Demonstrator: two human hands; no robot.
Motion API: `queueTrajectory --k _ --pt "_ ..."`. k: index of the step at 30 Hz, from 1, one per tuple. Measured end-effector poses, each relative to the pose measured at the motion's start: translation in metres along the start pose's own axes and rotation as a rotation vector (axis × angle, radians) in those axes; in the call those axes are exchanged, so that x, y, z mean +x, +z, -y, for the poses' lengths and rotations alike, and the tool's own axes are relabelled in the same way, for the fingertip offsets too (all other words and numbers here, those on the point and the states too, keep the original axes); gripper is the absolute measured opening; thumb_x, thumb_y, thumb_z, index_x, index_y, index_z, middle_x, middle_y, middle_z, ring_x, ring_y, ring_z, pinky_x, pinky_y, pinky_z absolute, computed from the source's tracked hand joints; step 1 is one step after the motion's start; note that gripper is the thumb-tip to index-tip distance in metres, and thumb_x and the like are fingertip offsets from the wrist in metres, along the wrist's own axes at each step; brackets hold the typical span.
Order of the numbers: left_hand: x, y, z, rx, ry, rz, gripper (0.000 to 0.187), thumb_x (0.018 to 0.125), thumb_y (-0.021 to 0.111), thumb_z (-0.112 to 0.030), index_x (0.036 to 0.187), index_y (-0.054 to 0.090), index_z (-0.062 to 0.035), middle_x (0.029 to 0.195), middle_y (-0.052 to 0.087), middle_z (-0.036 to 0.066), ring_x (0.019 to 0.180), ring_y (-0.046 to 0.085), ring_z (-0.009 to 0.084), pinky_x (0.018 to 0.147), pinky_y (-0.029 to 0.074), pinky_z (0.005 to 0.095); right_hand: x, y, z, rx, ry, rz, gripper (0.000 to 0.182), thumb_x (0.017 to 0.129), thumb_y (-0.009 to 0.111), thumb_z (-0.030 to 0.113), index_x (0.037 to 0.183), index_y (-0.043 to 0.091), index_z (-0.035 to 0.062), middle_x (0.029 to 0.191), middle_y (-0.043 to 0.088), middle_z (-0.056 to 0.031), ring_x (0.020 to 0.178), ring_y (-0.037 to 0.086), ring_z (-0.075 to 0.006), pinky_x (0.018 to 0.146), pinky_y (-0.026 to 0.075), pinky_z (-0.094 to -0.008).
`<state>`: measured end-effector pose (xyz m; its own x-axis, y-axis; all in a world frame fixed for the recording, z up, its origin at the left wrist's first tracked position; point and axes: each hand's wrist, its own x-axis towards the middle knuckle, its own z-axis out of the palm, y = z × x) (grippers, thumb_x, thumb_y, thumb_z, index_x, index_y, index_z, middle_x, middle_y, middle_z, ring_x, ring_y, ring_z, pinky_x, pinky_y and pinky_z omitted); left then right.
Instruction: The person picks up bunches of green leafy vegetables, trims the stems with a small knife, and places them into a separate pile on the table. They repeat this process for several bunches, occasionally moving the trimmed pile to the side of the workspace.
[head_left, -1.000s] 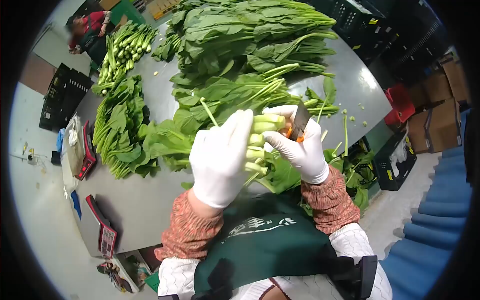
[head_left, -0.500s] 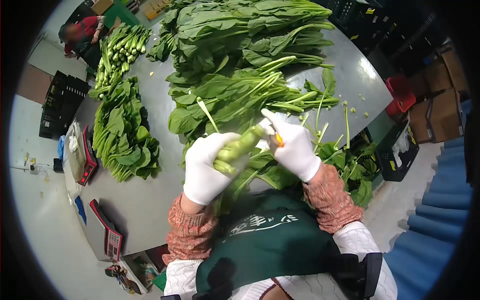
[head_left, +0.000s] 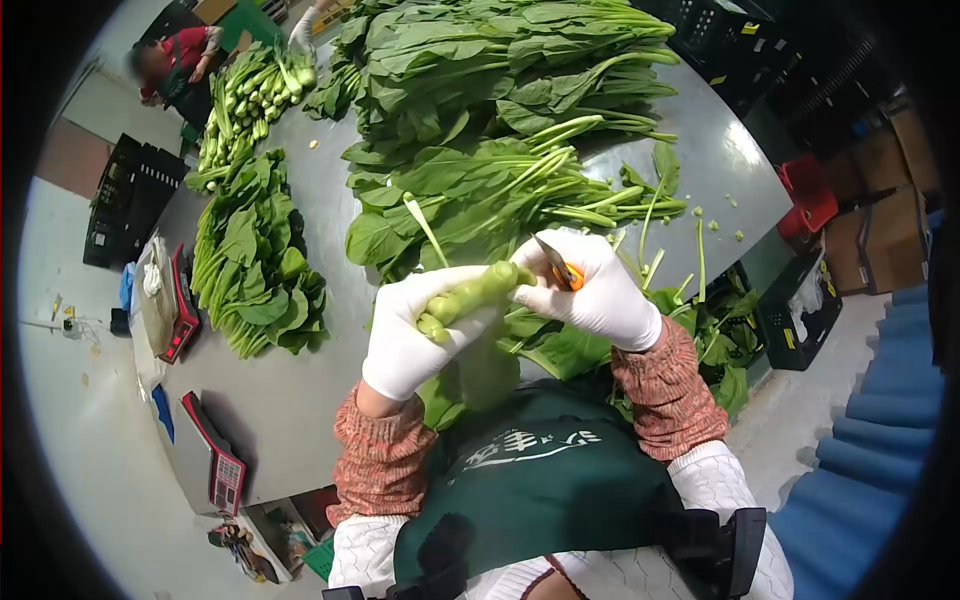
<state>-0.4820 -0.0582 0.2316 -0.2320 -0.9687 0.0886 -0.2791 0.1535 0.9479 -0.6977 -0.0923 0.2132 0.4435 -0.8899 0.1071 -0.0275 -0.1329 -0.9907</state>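
Observation:
My left hand (head_left: 415, 335), in a white glove, is closed around a bunch of leafy greens (head_left: 470, 298), its thick pale stem ends turned up to the right. The bunch's leaves hang below the fist and look blurred. My right hand (head_left: 595, 290), also gloved, grips a small knife (head_left: 570, 274) with an orange handle; its dark blade points up and left. The right fingertips touch the stem ends of the bunch. Just beyond my hands lies a pile of loose leafy greens (head_left: 460, 200) with its stems to the right.
A tall heap of greens (head_left: 510, 70) covers the far side of the metal table (head_left: 265, 410). More bundles (head_left: 255, 260) lie at left, near two red scales (head_left: 212, 455). Another person (head_left: 185, 65) stands far left; a gloved hand (head_left: 303, 35) reaches over the stems. Cut scraps (head_left: 715, 225) lie at right.
My right hand has turned, bringing the knife blade into sight, and its fingers now touch the stem ends. The bunch has tilted flatter. A gloved hand has appeared at the far stem pile.

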Motion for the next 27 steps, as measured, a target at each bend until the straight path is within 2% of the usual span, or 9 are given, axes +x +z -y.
queueTrajectory --k 4,11,12,14,16,17,19,22,27 --pt "-0.001 0.002 0.007 0.176 0.151 -0.066 0.036 0.070 0.080 -0.007 0.105 0.071 -0.0089 0.092 0.071 0.008 0.080 0.068 0.0224 0.075 0.052 0.0311 0.002 0.010 -0.002 -0.146 -0.089 -0.038 0.025 0.078 0.081 0.013 0.096 0.066 0.0024 0.069 0.056 -0.0003 0.063 0.049 -0.0059 0.059 0.044 -0.0235" --pt "-0.001 -0.021 0.000 0.537 0.259 -0.130 0.027 0.073 0.075 0.002 0.098 0.069 -0.0018 0.088 0.068 0.008 0.077 0.064 0.0155 0.073 0.050 0.0279 0.000 0.002 -0.013 -0.156 -0.223 -0.051 0.013 0.079 0.076 0.007 0.086 0.066 0.0042 0.064 0.056 -0.0019 0.058 0.052 -0.0057 0.055 0.043 -0.0244" --pt "-0.004 -0.032 -0.001 0.488 0.226 -0.245 0.024 0.074 0.073 0.001 0.098 0.069 -0.0014 0.089 0.068 0.007 0.077 0.064 0.0153 0.072 0.050 0.0275 -0.002 -0.012 -0.003 -0.282 -0.177 -0.035 0.013 0.079 0.074 0.005 0.089 0.065 0.0045 0.066 0.058 0.0006 0.059 0.055 -0.0055 0.054 0.044 -0.0230" --pt "-0.021 -0.079 -0.008 0.055 0.033 -0.519 0.025 0.081 0.067 -0.006 0.104 0.067 0.0046 0.092 0.069 0.008 0.074 0.064 0.0170 0.069 0.050 0.0295 -0.011 -0.029 0.007 0.092 0.133 -0.224 0.010 0.084 0.069 0.005 0.093 0.065 0.0046 0.068 0.057 0.0052 0.056 0.052 -0.0041 0.051 0.039 -0.0168" --pt "-0.052 -0.132 0.008 -0.448 0.137 -0.826 0.029 0.091 0.060 -0.012 0.116 0.062 0.0023 0.108 0.064 0.014 0.096 0.060 0.0224 0.090 0.048 0.0375 -0.016 -0.065 -0.026 0.074 0.188 -0.382 0.007 0.088 0.065 0.007 0.095 0.065 0.0045 0.064 0.051 0.0086 0.052 0.043 0.0006 0.045 0.029 -0.0184" --pt "-0.075 -0.169 0.021 -0.663 0.297 -0.673 0.034 0.094 0.058 -0.012 0.126 0.057 0.0000 0.125 0.060 0.017 0.116 0.056 0.0274 0.104 0.042 0.0463 -0.024 -0.090 -0.047 0.243 0.251 -0.335 0.012 0.089 0.065 0.009 0.100 0.065 0.0039 0.072 0.055 0.0064 0.060 0.048 -0.0015 0.053 0.036 -0.0187" --pt "-0.114 -0.208 0.039 -1.021 0.411 -0.710 0.036 0.096 0.056 -0.012 0.131 0.055 -0.0020 0.137 0.056 0.017 0.132 0.047 0.0329 0.113 0.035 0.0540 -0.029 -0.114 -0.107 -0.120 0.221 -0.518 0.037 0.093 0.064 0.013 0.127 0.058 -0.0017 0.095 0.064 -0.0013 0.086 0.055 -0.0079 0.079 0.042 -0.0212" --pt "-0.166 -0.235 0.077 -1.054 0.345 -0.962 0.036 0.099 0.052 -0.011 0.134 0.052 -0.0049 0.142 0.052 0.014 0.139 0.040 0.0329 0.116 0.029 0.0588 -0.051 -0.131 -0.150 -0.180 0.410 -0.660 0.042 0.098 0.059 0.015 0.135 0.052 -0.0020 0.092 0.067 -0.0030 0.050 0.038 0.0000 0.044 0.029 -0.0181" --pt "-0.229 -0.242 0.141 -1.205 0.281 -1.332 0.031 0.094 0.059 -0.013 0.124 0.057 -0.0064 0.126 0.062 0.010 0.126 0.055 0.0288 0.110 0.040 0.0532 -0.061 -0.112 -0.161 -0.124 0.469 -0.648 0.042 0.100 0.058 0.027 0.134 0.054 0.0024 0.090 0.067 -0.0011 0.049 0.036 -0.0003 0.043 0.030 -0.0184"
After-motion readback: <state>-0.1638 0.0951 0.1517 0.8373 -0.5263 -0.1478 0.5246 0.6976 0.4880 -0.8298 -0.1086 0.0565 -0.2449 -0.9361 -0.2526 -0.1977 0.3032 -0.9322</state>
